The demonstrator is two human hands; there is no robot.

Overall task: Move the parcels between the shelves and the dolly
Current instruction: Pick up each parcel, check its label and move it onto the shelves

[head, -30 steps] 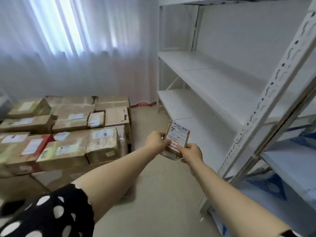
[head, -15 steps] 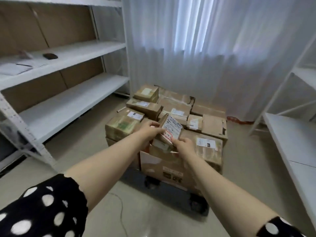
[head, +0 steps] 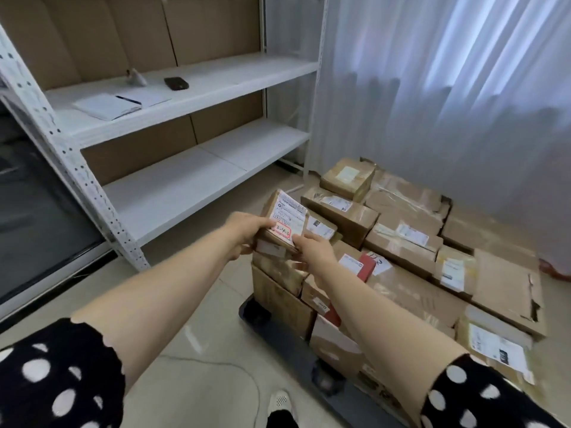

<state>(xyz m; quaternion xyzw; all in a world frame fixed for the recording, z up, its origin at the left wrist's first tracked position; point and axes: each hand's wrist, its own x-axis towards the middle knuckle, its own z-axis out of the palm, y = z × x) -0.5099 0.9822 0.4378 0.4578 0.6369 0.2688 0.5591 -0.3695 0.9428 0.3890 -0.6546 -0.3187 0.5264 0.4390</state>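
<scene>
A small brown parcel (head: 285,216) with a white label and a red-edged sticker is held up in front of me by both hands. My left hand (head: 245,231) grips its left edge. My right hand (head: 313,250) pinches its lower right corner. Behind and below it a dark dolly (head: 256,313) carries several taped cardboard parcels (head: 401,239). White metal shelves (head: 191,180) stand to the left, with bare middle and lower boards.
On the upper shelf board lie a notebook with a pen (head: 108,105) and a dark small object (head: 176,83). White curtains (head: 448,88) hang behind the dolly. A thin cable (head: 216,362) runs over the floor, and my shoe (head: 279,403) shows at the bottom.
My view has swung from the right-hand shelves, past the dolly, to the left-hand shelves. Both hands have kept hold of the small parcel throughout.
</scene>
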